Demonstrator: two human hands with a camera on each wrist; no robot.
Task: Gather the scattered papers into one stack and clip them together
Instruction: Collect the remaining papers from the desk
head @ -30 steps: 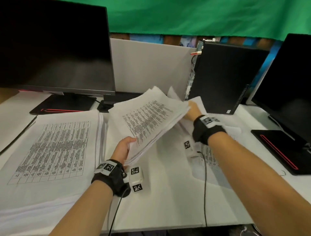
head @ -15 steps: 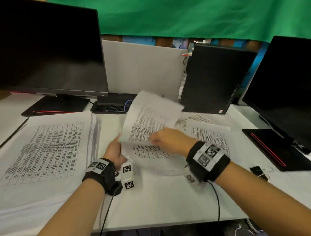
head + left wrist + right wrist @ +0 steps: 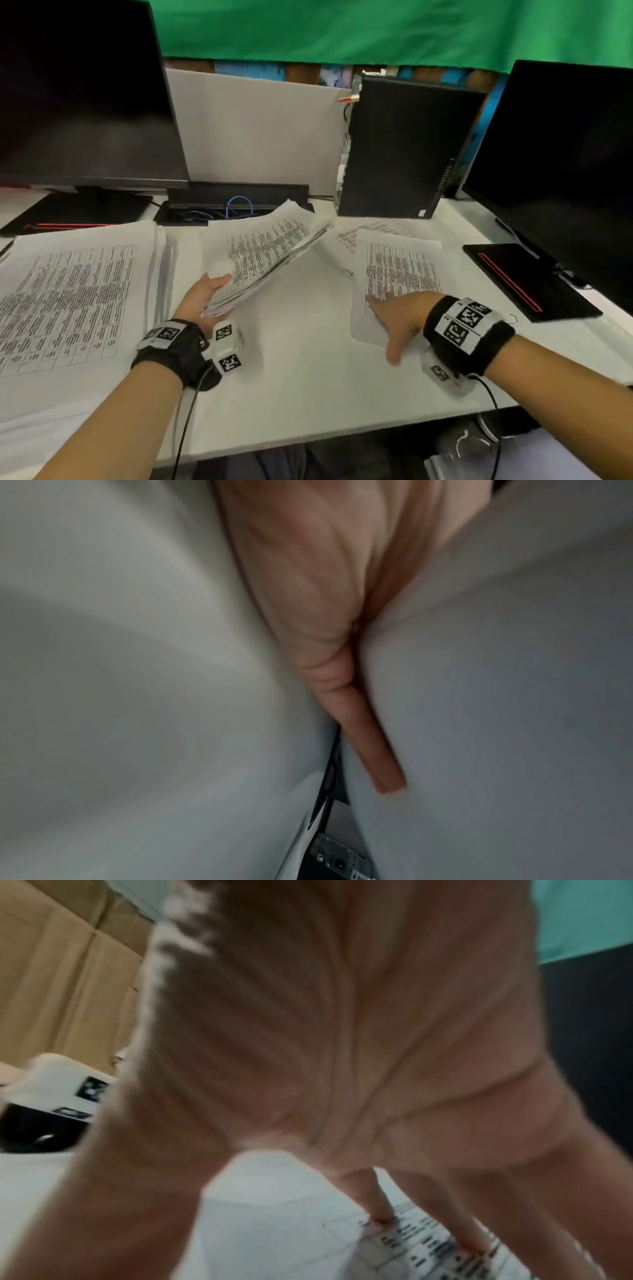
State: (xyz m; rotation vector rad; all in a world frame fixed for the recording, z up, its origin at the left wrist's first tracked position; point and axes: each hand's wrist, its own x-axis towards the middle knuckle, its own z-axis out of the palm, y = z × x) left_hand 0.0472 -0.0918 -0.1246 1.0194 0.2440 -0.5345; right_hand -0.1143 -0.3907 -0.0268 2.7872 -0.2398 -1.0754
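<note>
My left hand (image 3: 214,291) grips a sheaf of printed papers (image 3: 270,257) by its near corner, thumb on top and fingers beneath, and the sheaf slopes up over the white desk (image 3: 301,383). In the left wrist view a finger (image 3: 369,723) lies along the underside of the sheaf of papers (image 3: 496,696). My right hand (image 3: 388,322) lies with straight, spread fingers on a loose printed sheet (image 3: 400,270) to the right. Its fingertips (image 3: 380,1218) touch the printed sheet (image 3: 431,1242). Another loose sheet (image 3: 375,229) lies behind it.
A thick pile of table printouts (image 3: 75,291) fills the desk's left side. Monitors stand at the left (image 3: 78,96) and right (image 3: 561,154), with a black computer case (image 3: 400,147) between them. A thin wire loop (image 3: 512,318) shows beside my right wrist band.
My right hand has left the sheaf and swung right onto the loose sheet. The sheaf has dropped from near upright to a flatter slope in my left hand.
</note>
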